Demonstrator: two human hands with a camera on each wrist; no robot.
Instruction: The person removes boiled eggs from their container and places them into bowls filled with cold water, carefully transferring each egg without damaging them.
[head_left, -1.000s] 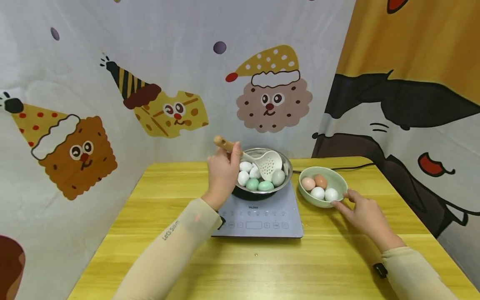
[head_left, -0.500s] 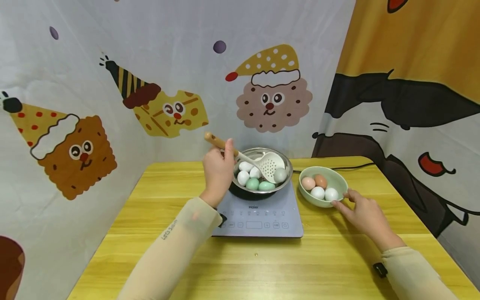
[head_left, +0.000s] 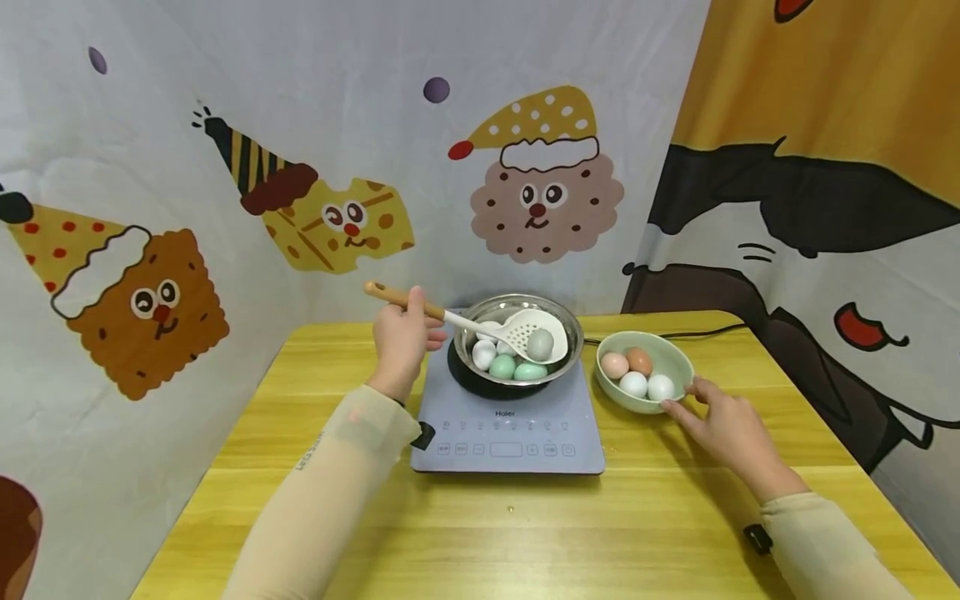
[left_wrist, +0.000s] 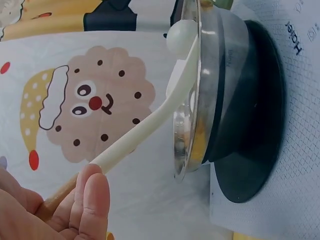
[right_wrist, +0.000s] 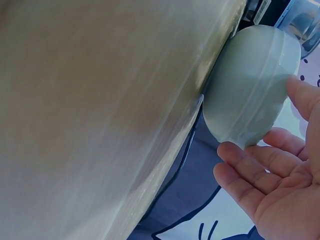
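From above the near side of the counter (head_left: 480, 533), the head view is looking forward and down, taking in the curtain (head_left: 337, 75), left grip (head_left: 401, 340) and right grip (head_left: 733, 429). Turned on its side, the left wrist view is looking closely along the spoon (head_left: 467, 324) at the side of the pot (head_left: 525, 303); both are also appearing in the head view. The right wrist view, tilted, is looking low across the counter at the nearby outer wall of the bowl (head_left: 624, 400), which the head view is showing from above.

Slotted spoon (head_left: 474, 325) slanted into pan (head_left: 521, 304), greenish egg (head_left: 540, 344) aboard, green bowl (head_left: 673, 360) beside
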